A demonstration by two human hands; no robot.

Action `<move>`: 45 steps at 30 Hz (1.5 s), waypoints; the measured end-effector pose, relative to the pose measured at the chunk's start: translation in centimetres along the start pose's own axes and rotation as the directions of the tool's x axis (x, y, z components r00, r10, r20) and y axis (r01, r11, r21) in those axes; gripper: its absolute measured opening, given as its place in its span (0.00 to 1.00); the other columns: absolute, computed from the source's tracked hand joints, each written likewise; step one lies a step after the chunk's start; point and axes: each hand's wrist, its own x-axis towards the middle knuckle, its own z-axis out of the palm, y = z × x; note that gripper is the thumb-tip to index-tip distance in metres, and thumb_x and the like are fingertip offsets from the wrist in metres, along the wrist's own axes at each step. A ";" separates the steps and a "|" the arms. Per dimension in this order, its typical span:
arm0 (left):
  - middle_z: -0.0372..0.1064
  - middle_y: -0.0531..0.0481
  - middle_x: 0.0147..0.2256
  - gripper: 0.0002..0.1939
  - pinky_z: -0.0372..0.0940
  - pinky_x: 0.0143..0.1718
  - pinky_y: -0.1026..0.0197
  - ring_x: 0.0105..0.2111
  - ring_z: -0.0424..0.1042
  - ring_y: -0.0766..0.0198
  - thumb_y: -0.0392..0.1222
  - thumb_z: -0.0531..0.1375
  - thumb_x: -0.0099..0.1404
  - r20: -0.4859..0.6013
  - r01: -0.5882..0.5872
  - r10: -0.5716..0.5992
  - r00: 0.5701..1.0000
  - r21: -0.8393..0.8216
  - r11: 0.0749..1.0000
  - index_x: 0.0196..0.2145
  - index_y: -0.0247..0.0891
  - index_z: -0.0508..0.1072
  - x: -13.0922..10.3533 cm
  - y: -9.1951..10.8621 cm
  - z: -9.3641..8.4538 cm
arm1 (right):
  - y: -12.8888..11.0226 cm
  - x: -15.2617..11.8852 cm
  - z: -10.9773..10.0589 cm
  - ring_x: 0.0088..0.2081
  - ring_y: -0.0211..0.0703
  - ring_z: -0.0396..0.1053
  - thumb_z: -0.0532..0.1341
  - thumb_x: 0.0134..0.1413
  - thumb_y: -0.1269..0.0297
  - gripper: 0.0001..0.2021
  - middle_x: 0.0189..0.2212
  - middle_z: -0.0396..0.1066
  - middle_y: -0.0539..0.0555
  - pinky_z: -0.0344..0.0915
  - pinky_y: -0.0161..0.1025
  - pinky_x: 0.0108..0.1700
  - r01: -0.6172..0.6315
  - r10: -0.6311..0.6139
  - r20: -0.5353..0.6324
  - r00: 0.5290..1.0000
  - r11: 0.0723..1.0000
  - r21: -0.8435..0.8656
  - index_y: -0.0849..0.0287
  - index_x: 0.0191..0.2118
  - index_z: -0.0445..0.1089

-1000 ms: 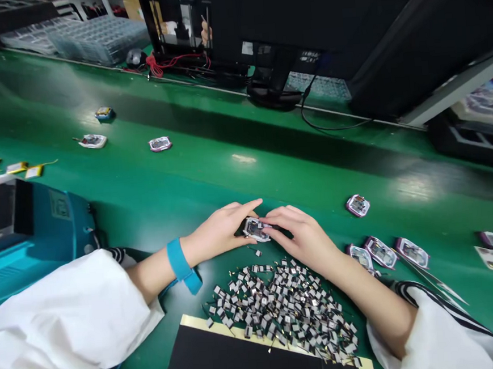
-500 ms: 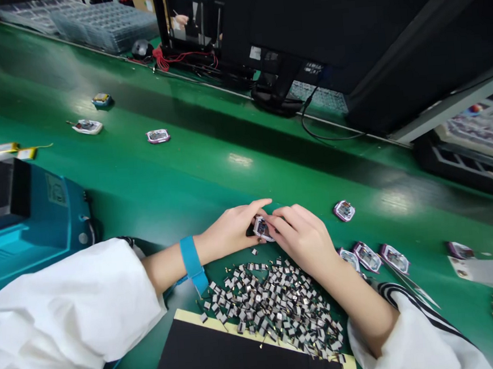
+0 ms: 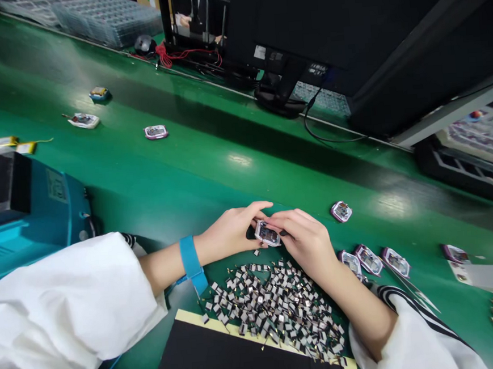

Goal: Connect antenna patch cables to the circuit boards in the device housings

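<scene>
A small white-rimmed device housing (image 3: 268, 234) with dark parts inside sits between my hands, above the green table. My left hand (image 3: 236, 229) holds its left side between thumb and fingers; a blue band circles that wrist. My right hand (image 3: 304, 238) is closed at the housing's upper right edge, fingertips pressed together over it. Whether those fingertips pinch a small part is too small to tell. Just below lies a pile of small silvery components with thin leads (image 3: 277, 307).
Similar housings lie at right (image 3: 341, 211), (image 3: 368, 259) and farther left (image 3: 156, 132). Tweezers (image 3: 417, 290) rest near my right sleeve. A teal machine (image 3: 48, 217) stands left, a black monitor (image 3: 303, 32) behind, and a black mat (image 3: 226, 356) in front.
The housing shows more fully and sits slightly farther right and lower. My right hand's fingers have shifted to its upper right edge. My left hand keeps its hold.
</scene>
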 end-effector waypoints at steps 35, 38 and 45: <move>0.69 0.47 0.35 0.23 0.67 0.37 0.62 0.36 0.70 0.64 0.31 0.64 0.44 -0.074 0.108 -0.119 0.990 -0.139 0.984 0.37 0.36 0.58 0.2 -0.6 0.1 | 0.7 0.5 0.5 0.32 0.38 0.63 0.55 0.52 0.70 0.04 0.29 0.68 0.53 0.62 0.37 0.35 0.000 0.002 0.024 1.000 0.998 -0.070 0.60 0.33 0.67; 0.69 0.48 0.34 0.23 0.66 0.36 0.62 0.34 0.70 0.64 0.32 0.64 0.44 -0.071 0.091 -0.102 0.992 -0.145 0.985 0.37 0.35 0.58 0.1 -0.7 0.1 | 0.6 0.9 0.6 0.32 0.38 0.63 0.55 0.52 0.70 0.03 0.29 0.68 0.53 0.62 0.37 0.35 0.026 -0.023 0.049 0.999 0.997 -0.069 0.61 0.31 0.65; 0.68 0.49 0.32 0.23 0.66 0.34 0.62 0.34 0.70 0.63 0.33 0.64 0.45 -0.069 0.080 -0.091 0.993 -0.152 0.985 0.38 0.35 0.58 0.2 -0.8 0.0 | 0.4 2.1 0.2 0.29 0.39 0.61 0.54 0.52 0.71 0.04 0.26 0.65 0.53 0.61 0.36 0.33 0.102 -0.068 0.184 0.981 0.978 -0.181 0.64 0.28 0.65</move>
